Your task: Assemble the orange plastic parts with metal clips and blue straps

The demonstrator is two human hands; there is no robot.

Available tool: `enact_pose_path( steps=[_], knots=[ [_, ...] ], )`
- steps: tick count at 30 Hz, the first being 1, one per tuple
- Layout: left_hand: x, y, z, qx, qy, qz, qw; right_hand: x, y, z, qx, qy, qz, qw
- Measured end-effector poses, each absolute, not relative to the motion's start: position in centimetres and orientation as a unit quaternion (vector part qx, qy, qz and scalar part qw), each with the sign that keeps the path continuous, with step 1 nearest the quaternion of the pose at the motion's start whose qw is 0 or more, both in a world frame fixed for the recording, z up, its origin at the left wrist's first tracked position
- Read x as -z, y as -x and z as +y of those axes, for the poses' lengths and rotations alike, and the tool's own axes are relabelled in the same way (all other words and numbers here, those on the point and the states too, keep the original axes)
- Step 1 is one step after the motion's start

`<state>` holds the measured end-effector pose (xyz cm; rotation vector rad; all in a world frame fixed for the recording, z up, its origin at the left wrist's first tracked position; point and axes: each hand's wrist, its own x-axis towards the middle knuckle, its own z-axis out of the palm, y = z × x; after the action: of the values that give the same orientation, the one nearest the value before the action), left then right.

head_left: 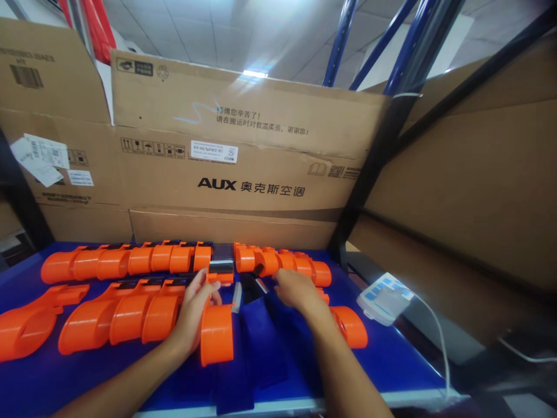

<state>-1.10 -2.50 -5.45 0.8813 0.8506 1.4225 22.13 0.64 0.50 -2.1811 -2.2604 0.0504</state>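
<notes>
My left hand (195,316) is closed on an orange plastic part (217,335), which has a round hollow drum at its lower end and a flat arm on top. Beside it, a dark blue strap-like strip (262,339) runs down toward the front edge. My right hand (295,288) is closed with its fingers curled down, just right of a small black item (250,287); what it grips is hidden. Between the hands sits a small clear plastic piece (237,297). A dark object with a ribbed light edge (221,266) lies behind my left fingertips.
Rows of similar orange parts (126,313) line the blue tabletop (387,366), with more at the back right (304,267). A white-and-blue box (385,298) with a white cable stands right. Cardboard (261,206) walls the back; a dark metal post (369,157) rises right.
</notes>
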Motion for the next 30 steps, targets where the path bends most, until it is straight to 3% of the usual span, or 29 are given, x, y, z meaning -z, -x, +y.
enact_pose_path(
  steps=[23,25,30],
  knots=[
    [4.6,0.8,-3.0,-0.620,-0.388,0.357,0.580,-0.8,-22.0,0.4,-0.020,0.673,-0.739,0.002],
    [4.6,0.7,-2.9,-0.615,-0.404,0.356,0.576,-1.3,-22.0,0.5,-0.011,0.663,-0.747,0.052],
    [5.1,0.6,-2.5,-0.600,-0.436,0.363,0.564,-2.0,-21.2,0.3,-0.067,0.513,-0.794,0.320]
  ],
)
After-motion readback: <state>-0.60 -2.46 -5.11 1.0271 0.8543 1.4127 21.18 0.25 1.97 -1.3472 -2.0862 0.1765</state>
